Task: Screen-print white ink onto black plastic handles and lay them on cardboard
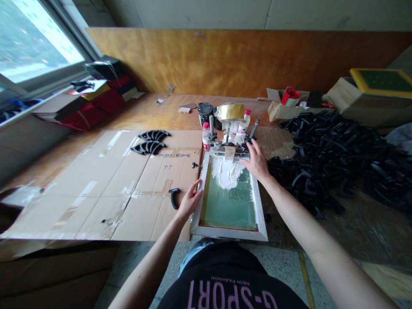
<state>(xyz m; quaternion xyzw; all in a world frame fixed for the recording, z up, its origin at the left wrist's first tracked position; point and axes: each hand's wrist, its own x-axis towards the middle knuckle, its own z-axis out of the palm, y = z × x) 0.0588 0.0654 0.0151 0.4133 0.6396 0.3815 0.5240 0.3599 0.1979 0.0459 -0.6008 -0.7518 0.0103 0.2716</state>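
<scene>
A metal-framed screen (229, 210) with a green mesh lies flat in front of me, white paste (227, 172) spread over its far part. My left hand (191, 198) is at the frame's left edge, fingers apart. At the far right corner, my right hand (256, 161) has its fingers spread near the clamp (246, 148). Left of my left hand, a curved black part (174, 198) lies on cardboard. Two groups of similar black parts (149, 147) sit farther back on the left.
A large heap of black parts (322, 159) covers the right side. Behind the screen stand a black tub (205, 112), a roll of yellow tape (231, 111) and red-capped bottles (206, 136). Boxes (280, 107) are at the back right, and flattened cardboard (96, 184) lies left.
</scene>
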